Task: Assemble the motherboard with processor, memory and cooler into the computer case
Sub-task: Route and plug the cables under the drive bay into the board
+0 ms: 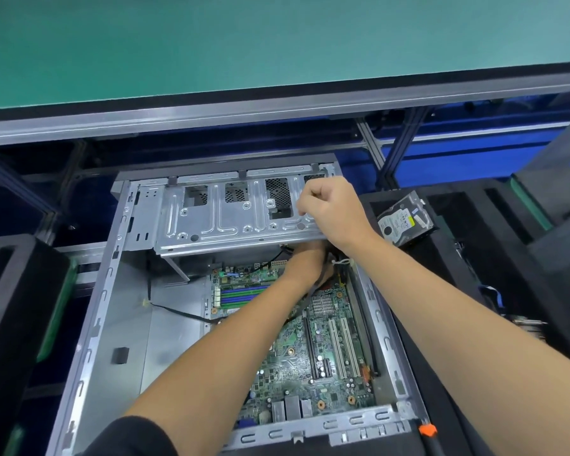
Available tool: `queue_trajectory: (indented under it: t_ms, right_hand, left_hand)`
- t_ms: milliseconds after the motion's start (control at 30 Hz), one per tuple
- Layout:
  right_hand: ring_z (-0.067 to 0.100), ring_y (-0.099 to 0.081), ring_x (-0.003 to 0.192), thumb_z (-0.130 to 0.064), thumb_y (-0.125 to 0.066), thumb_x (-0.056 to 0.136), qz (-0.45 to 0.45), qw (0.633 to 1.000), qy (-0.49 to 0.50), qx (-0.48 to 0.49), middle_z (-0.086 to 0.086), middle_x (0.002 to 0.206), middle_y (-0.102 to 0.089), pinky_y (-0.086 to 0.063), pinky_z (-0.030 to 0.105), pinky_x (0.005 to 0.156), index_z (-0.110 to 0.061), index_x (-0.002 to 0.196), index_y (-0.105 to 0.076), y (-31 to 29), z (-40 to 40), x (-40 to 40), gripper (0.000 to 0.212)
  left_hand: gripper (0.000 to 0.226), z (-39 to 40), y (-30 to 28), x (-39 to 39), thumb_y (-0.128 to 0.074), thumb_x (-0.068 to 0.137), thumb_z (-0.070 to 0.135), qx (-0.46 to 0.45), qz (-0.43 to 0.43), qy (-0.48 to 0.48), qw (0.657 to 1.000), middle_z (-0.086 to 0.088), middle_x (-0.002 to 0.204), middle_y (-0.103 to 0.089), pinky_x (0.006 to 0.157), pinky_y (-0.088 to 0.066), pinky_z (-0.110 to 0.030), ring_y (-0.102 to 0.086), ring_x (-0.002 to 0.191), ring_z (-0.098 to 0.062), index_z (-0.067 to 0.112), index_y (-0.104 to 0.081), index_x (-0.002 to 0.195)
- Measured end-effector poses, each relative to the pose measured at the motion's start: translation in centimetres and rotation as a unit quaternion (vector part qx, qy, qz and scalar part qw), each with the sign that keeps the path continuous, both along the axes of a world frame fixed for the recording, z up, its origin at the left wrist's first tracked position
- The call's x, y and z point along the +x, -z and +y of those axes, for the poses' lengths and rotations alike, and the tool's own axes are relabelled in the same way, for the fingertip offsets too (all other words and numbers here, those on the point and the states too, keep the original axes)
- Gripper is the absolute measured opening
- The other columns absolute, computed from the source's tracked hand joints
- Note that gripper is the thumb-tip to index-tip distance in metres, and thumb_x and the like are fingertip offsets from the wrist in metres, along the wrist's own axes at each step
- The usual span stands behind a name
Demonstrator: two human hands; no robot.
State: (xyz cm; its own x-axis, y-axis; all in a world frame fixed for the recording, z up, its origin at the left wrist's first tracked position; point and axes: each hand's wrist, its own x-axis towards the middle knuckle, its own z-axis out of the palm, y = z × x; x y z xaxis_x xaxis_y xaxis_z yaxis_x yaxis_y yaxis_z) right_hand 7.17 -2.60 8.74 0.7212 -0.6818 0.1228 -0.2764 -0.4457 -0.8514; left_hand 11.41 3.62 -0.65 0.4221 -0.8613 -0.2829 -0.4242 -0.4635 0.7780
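The grey metal computer case [102, 291] lies open below me, with the green motherboard [310, 366] flat inside on its right side. Blue and green memory slots [241, 294] show at the board's far end. My left forearm crosses the board's middle and hides it. My left hand [305, 261] reaches under the silver drive cage [218, 215] among dark cables [323, 278], so its fingers are hidden. My right hand [329, 205] is a fist closed on the drive cage's right end.
A bare hard drive [403, 222] lies on black foam to the right of the case. An orange-collared tool [427, 430] sits at the case's near right corner. Black foam trays [10, 291] flank the left side. A green-topped bench [244, 44] runs across the back.
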Motion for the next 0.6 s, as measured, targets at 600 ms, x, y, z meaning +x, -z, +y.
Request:
queue_trajectory:
  t_ms: [600]
  right_hand:
    - [0.012,-0.042,0.055,-0.026,-0.053,0.068,0.002,1.0,0.003,-0.005,-0.01,0.047,-0.044,-0.037,0.028,0.06,-0.005,0.059,-0.055,0.2,0.0,-0.1,0.022]
  left_hand:
    - [0.031,-1.1,0.0,0.4,-0.046,0.085,-0.002,0.086,-0.179,0.099,0.975,-0.024,0.089,-0.059,0.065,-0.04,-0.041,-0.057,0.085,-0.037,0.014,-0.03,0.064]
